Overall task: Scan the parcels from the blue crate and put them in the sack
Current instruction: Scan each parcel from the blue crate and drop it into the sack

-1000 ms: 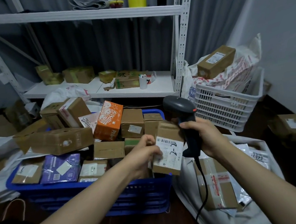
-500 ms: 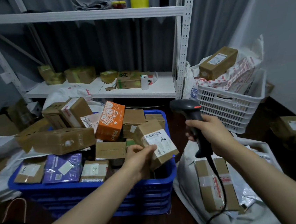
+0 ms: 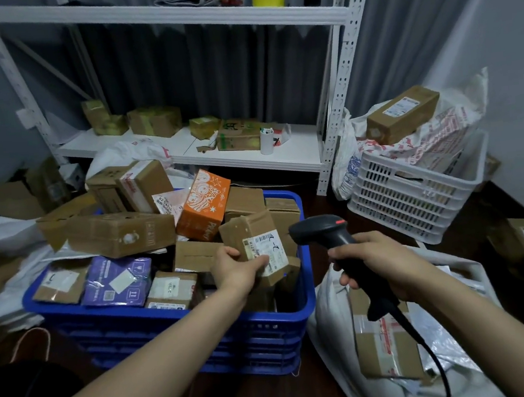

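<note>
Cardboard with dented corners makes the small brown parcel with the white printed label [image 3: 252, 241] look light and stiff, though its walls would likely give under a hard squeeze. The person's left hand [image 3: 239, 270] grips its lower near end, fingers curled partly over the label, and holds it tilted just above the right end of the blue slatted plastic crate [image 3: 269, 343]. A hold on the bare faces, clear of the barcode, seems safest, since the glossy label is probably slicker than the board. The right hand [image 3: 380, 260] is wrapped round the handle of the black plastic corded barcode scanner [image 3: 322, 230], whose head points left at the label, near it but not touching. Right of the crate lies the open white crinkled sack [image 3: 328, 320], soft and slack, with a flat tape-striped brown box [image 3: 386, 347] in it. Other boxes, among them an orange printed carton [image 3: 203, 204] and a glossy purple packet [image 3: 117, 283], are heaped in the crate
</note>
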